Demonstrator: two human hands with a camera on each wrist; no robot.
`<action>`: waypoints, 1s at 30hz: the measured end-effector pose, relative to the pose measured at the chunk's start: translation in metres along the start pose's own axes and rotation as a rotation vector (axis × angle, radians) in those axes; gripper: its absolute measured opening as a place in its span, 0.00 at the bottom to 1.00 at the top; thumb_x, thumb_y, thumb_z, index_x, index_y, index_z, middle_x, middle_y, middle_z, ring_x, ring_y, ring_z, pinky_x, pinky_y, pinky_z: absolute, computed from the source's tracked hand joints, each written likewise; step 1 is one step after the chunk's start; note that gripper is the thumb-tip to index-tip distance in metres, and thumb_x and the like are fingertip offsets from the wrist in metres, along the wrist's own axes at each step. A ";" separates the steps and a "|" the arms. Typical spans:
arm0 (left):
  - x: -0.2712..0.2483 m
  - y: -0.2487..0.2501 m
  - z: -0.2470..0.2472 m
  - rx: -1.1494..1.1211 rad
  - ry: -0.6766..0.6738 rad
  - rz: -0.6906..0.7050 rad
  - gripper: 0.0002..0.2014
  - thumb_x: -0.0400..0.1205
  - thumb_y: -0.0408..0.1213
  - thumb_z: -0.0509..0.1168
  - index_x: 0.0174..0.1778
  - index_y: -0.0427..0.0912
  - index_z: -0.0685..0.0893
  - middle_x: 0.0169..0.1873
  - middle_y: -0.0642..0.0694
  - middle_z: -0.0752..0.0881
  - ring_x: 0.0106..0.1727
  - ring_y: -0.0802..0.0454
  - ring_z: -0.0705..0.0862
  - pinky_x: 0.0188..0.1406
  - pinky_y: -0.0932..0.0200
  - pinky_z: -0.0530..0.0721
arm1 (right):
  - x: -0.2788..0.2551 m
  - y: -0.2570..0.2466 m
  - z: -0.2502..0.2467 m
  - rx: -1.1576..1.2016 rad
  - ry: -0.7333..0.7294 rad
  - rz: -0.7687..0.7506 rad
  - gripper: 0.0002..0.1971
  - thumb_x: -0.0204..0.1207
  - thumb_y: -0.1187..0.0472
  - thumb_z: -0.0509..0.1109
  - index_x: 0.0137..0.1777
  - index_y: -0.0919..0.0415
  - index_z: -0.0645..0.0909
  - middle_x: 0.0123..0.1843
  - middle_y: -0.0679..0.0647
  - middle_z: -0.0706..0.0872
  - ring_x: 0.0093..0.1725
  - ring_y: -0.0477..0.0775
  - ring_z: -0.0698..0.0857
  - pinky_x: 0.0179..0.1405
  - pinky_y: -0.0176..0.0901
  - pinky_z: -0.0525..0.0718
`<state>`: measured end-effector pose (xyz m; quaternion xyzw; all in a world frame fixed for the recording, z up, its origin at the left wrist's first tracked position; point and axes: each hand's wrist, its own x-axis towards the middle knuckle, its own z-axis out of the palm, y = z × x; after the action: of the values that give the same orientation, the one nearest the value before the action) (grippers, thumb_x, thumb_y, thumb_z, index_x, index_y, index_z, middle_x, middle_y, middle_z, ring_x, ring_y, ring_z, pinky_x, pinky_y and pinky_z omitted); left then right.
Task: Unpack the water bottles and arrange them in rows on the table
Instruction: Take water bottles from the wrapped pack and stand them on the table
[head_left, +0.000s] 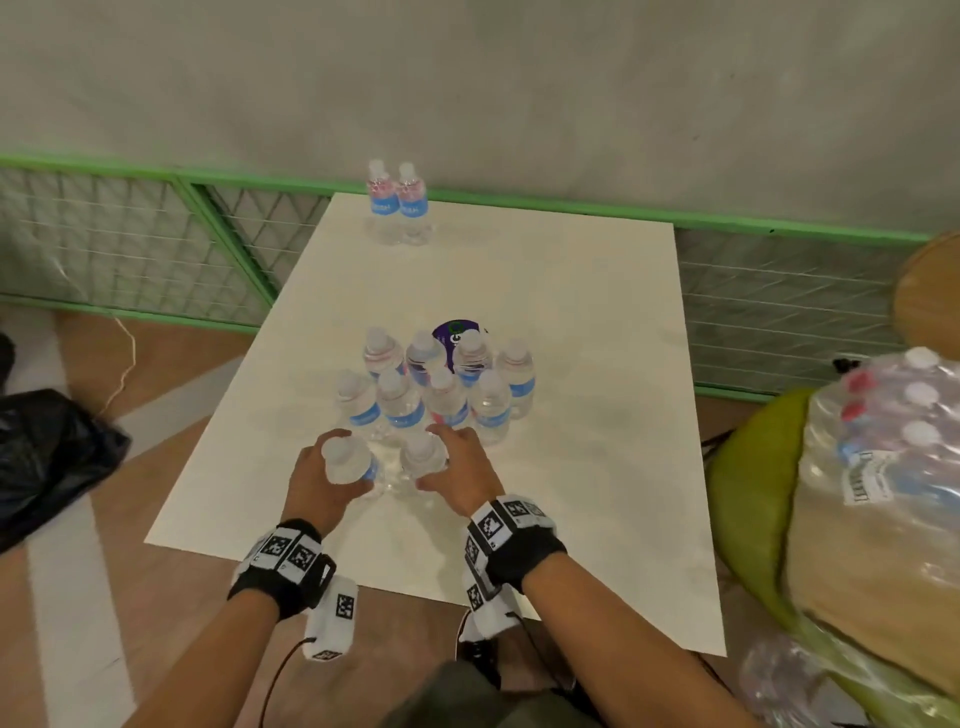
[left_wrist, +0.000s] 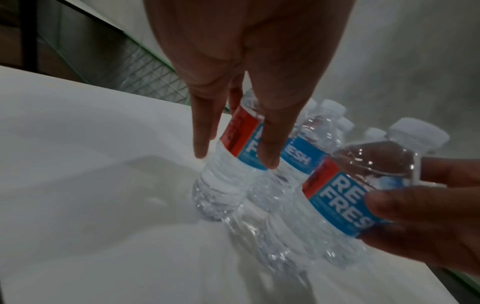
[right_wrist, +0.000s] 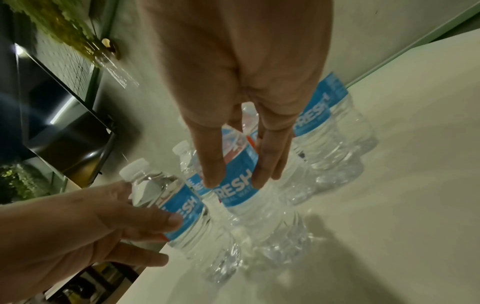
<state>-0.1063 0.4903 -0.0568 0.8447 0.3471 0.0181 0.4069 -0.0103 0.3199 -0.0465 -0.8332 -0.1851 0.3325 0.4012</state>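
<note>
White table (head_left: 597, 322): it carries every unpacked bottle; I place things by its edges.
Shrink-wrapped pack (head_left: 883, 447): off the right edge, on a green seat, still full; I judge much unpacking remains.
Cluster of bottles (head_left: 441, 384): eight or so upright near the table's middle, touching, in two loose rows, partly hiding a purple disc (head_left: 457, 332).
Far pair (head_left: 399, 205): two bottles upright and touching at the far edge, left of centre.
Left bottle (head_left: 350, 462): toward the near edge, just in front of the cluster; my left hand (head_left: 322, 483) wraps its labelled waist, fingers (left_wrist: 270, 144) over the blue label. I cannot tell whether its base is on the table.
Right bottle (head_left: 422, 457): just beside the left bottle; my right hand (head_left: 462, 467) grasps it, fingers (right_wrist: 213, 164) over the label and thumb behind.
Handling: thin clear plastic, full, so moderately heavy and bottom-stable; I judge the walls dent under squeeze and the ribs are slick.
Hold point: the label band, mid-height, with even pressure.
</note>
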 end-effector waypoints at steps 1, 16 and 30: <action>0.004 -0.004 -0.003 -0.024 0.014 0.007 0.36 0.62 0.28 0.81 0.66 0.42 0.76 0.59 0.39 0.82 0.62 0.39 0.79 0.61 0.47 0.77 | 0.005 -0.004 0.007 0.014 0.008 -0.007 0.35 0.67 0.62 0.78 0.74 0.54 0.68 0.71 0.62 0.69 0.68 0.65 0.76 0.72 0.54 0.74; 0.012 -0.002 -0.009 -0.132 -0.028 0.043 0.41 0.69 0.27 0.76 0.75 0.38 0.62 0.69 0.38 0.76 0.68 0.40 0.77 0.60 0.56 0.73 | 0.025 -0.020 0.036 0.127 0.045 -0.021 0.39 0.68 0.63 0.78 0.77 0.58 0.62 0.76 0.59 0.64 0.74 0.60 0.72 0.74 0.52 0.73; -0.077 0.055 0.129 0.386 -0.725 0.036 0.03 0.76 0.33 0.68 0.37 0.44 0.82 0.37 0.42 0.87 0.38 0.46 0.82 0.39 0.54 0.80 | -0.160 0.168 -0.137 0.291 -0.167 0.385 0.04 0.79 0.68 0.66 0.45 0.59 0.80 0.40 0.50 0.83 0.34 0.44 0.82 0.38 0.34 0.83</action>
<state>-0.0929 0.3334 -0.0847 0.8631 0.1635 -0.3390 0.3367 -0.0205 0.0510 -0.0523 -0.7561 -0.0057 0.4936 0.4297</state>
